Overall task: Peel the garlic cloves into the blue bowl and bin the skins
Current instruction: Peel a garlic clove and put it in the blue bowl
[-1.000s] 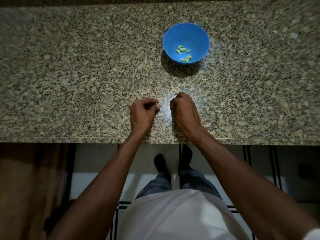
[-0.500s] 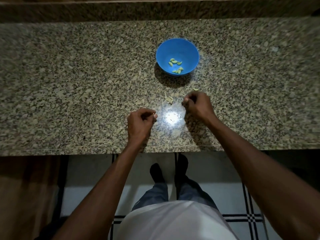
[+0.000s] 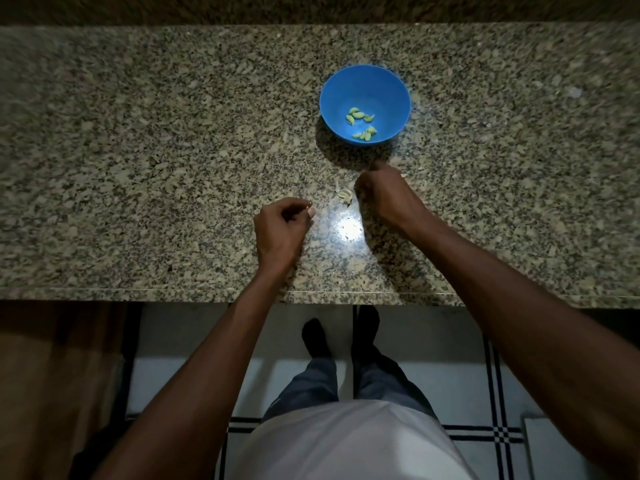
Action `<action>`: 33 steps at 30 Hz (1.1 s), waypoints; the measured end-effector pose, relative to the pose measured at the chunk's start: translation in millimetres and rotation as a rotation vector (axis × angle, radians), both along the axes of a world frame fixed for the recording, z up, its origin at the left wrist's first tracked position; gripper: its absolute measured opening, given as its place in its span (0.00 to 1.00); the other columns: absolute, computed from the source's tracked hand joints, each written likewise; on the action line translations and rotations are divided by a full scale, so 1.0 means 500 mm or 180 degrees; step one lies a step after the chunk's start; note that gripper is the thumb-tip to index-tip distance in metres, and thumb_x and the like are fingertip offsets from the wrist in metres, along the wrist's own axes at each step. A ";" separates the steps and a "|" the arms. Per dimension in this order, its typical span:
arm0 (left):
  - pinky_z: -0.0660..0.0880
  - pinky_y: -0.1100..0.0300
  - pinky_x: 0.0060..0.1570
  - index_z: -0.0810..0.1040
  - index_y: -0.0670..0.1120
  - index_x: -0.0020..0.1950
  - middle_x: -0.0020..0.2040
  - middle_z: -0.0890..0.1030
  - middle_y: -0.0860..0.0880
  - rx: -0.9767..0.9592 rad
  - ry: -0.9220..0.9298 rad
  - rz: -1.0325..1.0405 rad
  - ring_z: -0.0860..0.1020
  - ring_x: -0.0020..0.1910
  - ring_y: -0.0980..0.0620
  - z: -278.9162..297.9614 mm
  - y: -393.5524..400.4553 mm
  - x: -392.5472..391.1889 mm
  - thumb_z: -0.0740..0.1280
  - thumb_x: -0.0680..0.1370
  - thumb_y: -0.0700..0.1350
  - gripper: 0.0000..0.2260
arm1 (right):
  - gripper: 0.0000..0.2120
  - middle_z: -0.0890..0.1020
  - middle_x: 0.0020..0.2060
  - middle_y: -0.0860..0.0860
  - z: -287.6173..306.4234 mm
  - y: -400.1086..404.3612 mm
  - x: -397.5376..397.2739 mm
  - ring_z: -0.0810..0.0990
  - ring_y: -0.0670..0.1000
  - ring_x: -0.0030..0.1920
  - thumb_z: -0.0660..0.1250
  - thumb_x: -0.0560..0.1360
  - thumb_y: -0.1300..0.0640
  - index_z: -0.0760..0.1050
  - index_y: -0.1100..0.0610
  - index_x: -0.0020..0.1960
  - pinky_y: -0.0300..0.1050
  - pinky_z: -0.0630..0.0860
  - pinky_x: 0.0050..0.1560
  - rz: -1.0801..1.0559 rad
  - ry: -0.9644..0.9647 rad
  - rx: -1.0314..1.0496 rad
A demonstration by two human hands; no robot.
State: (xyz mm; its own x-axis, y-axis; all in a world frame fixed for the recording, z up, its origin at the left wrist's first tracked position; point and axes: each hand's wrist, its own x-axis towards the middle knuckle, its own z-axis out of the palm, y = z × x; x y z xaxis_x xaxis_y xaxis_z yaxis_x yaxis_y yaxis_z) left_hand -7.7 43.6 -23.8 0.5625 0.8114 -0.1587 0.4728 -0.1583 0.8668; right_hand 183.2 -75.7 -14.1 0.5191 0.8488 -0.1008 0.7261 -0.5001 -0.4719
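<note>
The blue bowl (image 3: 341, 90) stands on the granite counter (image 3: 138, 150), and several peeled greenish garlic cloves (image 3: 362, 124) lie in its bottom. Just in front of the bowl my right hand (image 3: 384, 195) rests knuckles-up with its fingers curled down onto the counter. The fingertips and whatever is under them are hidden. Left of that hand lies a pale garlic piece with loose skin (image 3: 344, 194). My left hand (image 3: 282, 226) hovers nearer the counter's front edge, fingers curled, thumb and forefinger pinching a tiny pale scrap of skin (image 3: 310, 204).
A bright lamp glare (image 3: 348, 228) sits on the counter between my hands. A small pale bit (image 3: 402, 175) shows at the far side of my right hand. Below the counter's front edge (image 3: 173, 292) are tiled floor and my feet. No bin is in view.
My right hand has moved away from my left hand, forward and to the right towards the bowl. My left hand has stayed curled in place. The view has tilted, so the bowl appears lower.
</note>
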 end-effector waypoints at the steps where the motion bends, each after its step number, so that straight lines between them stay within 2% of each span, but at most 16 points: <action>1: 0.83 0.63 0.46 0.88 0.48 0.52 0.44 0.87 0.55 -0.0020 -0.0002 0.0021 0.84 0.43 0.64 0.001 0.004 0.001 0.78 0.76 0.45 0.05 | 0.08 0.80 0.47 0.60 -0.003 0.000 -0.001 0.79 0.60 0.44 0.69 0.72 0.72 0.84 0.63 0.45 0.53 0.78 0.42 -0.0018 0.0013 0.0003; 3: 0.85 0.56 0.47 0.88 0.48 0.51 0.44 0.87 0.54 -0.0038 0.0014 0.0046 0.85 0.44 0.60 0.003 0.012 0.002 0.78 0.76 0.44 0.05 | 0.08 0.82 0.44 0.60 -0.003 0.003 -0.002 0.80 0.58 0.42 0.69 0.70 0.73 0.84 0.64 0.44 0.57 0.80 0.43 -0.0077 0.0057 0.0030; 5: 0.85 0.56 0.46 0.88 0.48 0.52 0.44 0.87 0.54 -0.0031 0.0012 0.0065 0.85 0.43 0.60 0.003 0.021 0.000 0.78 0.77 0.44 0.05 | 0.10 0.84 0.41 0.59 0.000 0.001 -0.002 0.83 0.56 0.40 0.69 0.70 0.75 0.84 0.64 0.43 0.58 0.83 0.43 -0.0230 0.0146 0.0080; 9: 0.76 0.75 0.42 0.88 0.46 0.54 0.44 0.86 0.55 0.0183 0.0047 0.0181 0.81 0.41 0.71 -0.001 0.037 -0.012 0.78 0.76 0.44 0.07 | 0.12 0.87 0.44 0.57 0.001 -0.003 0.005 0.85 0.53 0.44 0.70 0.72 0.75 0.86 0.62 0.48 0.49 0.83 0.46 -0.0605 0.0298 0.0172; 12: 0.74 0.78 0.41 0.88 0.45 0.54 0.45 0.85 0.53 0.0189 0.0058 0.0267 0.80 0.40 0.74 -0.001 0.048 -0.021 0.77 0.76 0.41 0.07 | 0.12 0.86 0.44 0.56 0.004 0.002 0.010 0.84 0.51 0.43 0.70 0.72 0.74 0.86 0.61 0.49 0.42 0.78 0.42 -0.0638 0.0286 0.0151; 14: 0.74 0.78 0.39 0.87 0.44 0.54 0.45 0.85 0.53 0.0154 0.0058 0.0306 0.80 0.38 0.73 -0.001 0.053 -0.025 0.77 0.77 0.40 0.07 | 0.12 0.85 0.42 0.55 0.007 0.007 0.012 0.83 0.53 0.42 0.68 0.72 0.74 0.86 0.62 0.46 0.41 0.76 0.40 -0.0613 0.0253 0.0191; 17: 0.76 0.76 0.41 0.87 0.44 0.54 0.44 0.85 0.53 0.0211 0.0061 0.0292 0.81 0.39 0.71 -0.001 0.059 -0.028 0.77 0.77 0.41 0.07 | 0.08 0.83 0.46 0.59 0.006 0.020 0.008 0.81 0.58 0.45 0.70 0.72 0.72 0.85 0.62 0.47 0.51 0.78 0.43 -0.0336 0.0092 0.0129; 20: 0.78 0.74 0.42 0.87 0.44 0.54 0.45 0.86 0.52 0.0172 0.0063 0.0254 0.82 0.39 0.68 -0.003 0.060 -0.025 0.77 0.76 0.41 0.07 | 0.04 0.78 0.48 0.58 -0.014 0.025 -0.014 0.78 0.60 0.46 0.74 0.73 0.65 0.83 0.60 0.47 0.53 0.76 0.41 0.0054 -0.0113 -0.0181; 23: 0.79 0.71 0.45 0.88 0.45 0.53 0.46 0.87 0.51 0.0222 0.0096 0.0220 0.83 0.43 0.65 -0.003 0.057 -0.023 0.78 0.76 0.42 0.07 | 0.07 0.77 0.45 0.57 -0.029 0.000 -0.044 0.75 0.56 0.42 0.67 0.77 0.59 0.78 0.63 0.48 0.53 0.72 0.37 -0.0159 -0.0536 0.0040; 27: 0.81 0.69 0.46 0.87 0.46 0.54 0.46 0.86 0.53 0.0133 0.0028 0.0309 0.84 0.43 0.64 0.000 0.059 -0.031 0.77 0.76 0.42 0.07 | 0.07 0.77 0.39 0.58 -0.025 -0.026 -0.060 0.76 0.58 0.40 0.67 0.76 0.69 0.81 0.64 0.41 0.50 0.73 0.35 -0.0168 -0.0726 0.0076; 30: 0.81 0.65 0.48 0.86 0.47 0.56 0.49 0.86 0.52 0.0112 0.0020 0.0457 0.84 0.47 0.60 0.005 0.064 -0.039 0.77 0.76 0.42 0.09 | 0.05 0.77 0.38 0.58 -0.025 -0.034 -0.065 0.75 0.57 0.38 0.69 0.74 0.69 0.79 0.64 0.39 0.46 0.66 0.35 -0.0150 -0.0832 -0.0046; 33: 0.80 0.69 0.46 0.86 0.45 0.57 0.48 0.86 0.52 0.0095 0.0014 0.0596 0.83 0.46 0.63 0.008 0.073 -0.044 0.77 0.76 0.42 0.10 | 0.05 0.75 0.40 0.61 -0.032 -0.059 -0.095 0.72 0.56 0.40 0.69 0.74 0.71 0.75 0.64 0.42 0.49 0.64 0.35 -0.0117 -0.0898 -0.0061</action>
